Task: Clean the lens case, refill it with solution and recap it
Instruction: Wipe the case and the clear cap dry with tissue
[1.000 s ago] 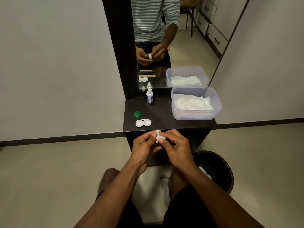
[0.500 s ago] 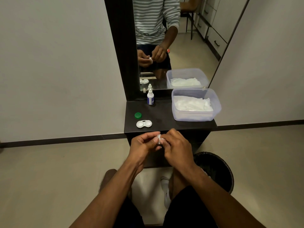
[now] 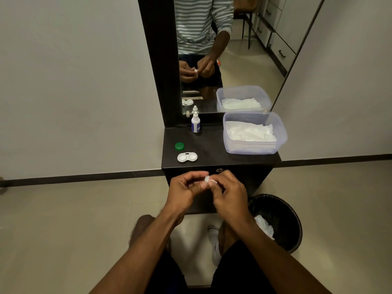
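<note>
On dresser (image 3: 212, 158): one green cap (image 3: 179, 146).

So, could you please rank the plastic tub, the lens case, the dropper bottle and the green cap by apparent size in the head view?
1. plastic tub
2. dropper bottle and lens case: too alike to rank
3. green cap

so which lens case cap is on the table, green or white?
The green cap, lying loose just behind the open lens case. The small white piece is off the table, pinched between the left hand and right hand.
</note>
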